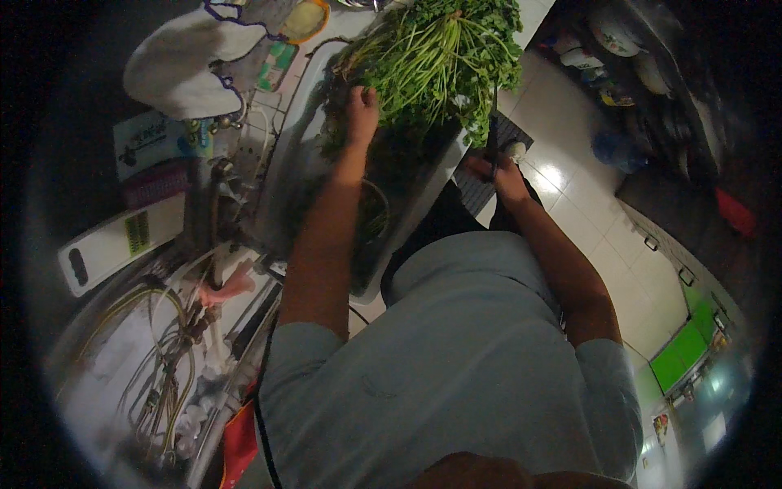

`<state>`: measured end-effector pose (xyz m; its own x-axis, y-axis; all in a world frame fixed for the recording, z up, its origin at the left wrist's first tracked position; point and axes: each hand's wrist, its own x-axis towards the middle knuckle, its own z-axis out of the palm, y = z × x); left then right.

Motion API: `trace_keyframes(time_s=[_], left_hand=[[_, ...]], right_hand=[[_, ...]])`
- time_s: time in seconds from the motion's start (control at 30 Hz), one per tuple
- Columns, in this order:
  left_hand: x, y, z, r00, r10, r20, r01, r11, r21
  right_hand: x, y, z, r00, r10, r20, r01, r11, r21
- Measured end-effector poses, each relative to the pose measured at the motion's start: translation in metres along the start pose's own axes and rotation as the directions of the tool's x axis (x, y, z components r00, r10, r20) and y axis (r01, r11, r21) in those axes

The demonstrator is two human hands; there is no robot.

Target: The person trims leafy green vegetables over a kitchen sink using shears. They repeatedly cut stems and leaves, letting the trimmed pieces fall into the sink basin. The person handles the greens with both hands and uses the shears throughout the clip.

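My left hand (363, 116) is over a white-rimmed sink basin (293, 116), its fingers curled beside loose greens; whether anything is between them I cannot tell. A large bunch of leafy green herbs (449, 55), its pale stems fanned out, lies over the far end of the basin and the counter. Right of the basin, near my body, my right hand (501, 174) is blurred and gripped around a long, dark, narrow tool (494, 116), which looks like a knife and points away from me, towards the leaves. More greens lie in the shadowed basin.
Left of the basin are a faucet (221, 168), a white cutting board (125, 244), a green-and-white sponge pack (278, 66) and a pale cloth (177, 61). An orange-rimmed bowl (305, 21) stands at the back. Tangled hoses (171, 360) lie lower left. A dark mat (476, 189) is on the tiled floor.
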<state>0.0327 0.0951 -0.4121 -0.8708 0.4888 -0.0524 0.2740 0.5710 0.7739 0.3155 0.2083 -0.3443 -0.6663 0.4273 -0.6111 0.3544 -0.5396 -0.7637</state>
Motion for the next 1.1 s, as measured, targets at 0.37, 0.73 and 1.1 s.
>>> trace_keyframes(time_s=[0.37,0.73,1.1], left_hand=[[-0.048,0.015,0.025,0.899,0.220,0.378,-0.204,0.975,-0.083],[-0.072,-0.022,0.055,0.987,-0.036,0.159,0.049,0.996,-0.078],[-0.022,-0.013,0.035,0.949,-0.292,0.123,0.316,0.846,-0.430]], right_hand=[[0.001,-0.001,0.002,0.999,0.050,0.014,-0.050,0.999,-0.001],[-0.008,-0.015,0.002,0.998,0.062,0.034,-0.061,0.998,-0.031],[-0.010,0.000,-0.006,0.997,0.077,0.002,-0.077,0.993,0.089]])
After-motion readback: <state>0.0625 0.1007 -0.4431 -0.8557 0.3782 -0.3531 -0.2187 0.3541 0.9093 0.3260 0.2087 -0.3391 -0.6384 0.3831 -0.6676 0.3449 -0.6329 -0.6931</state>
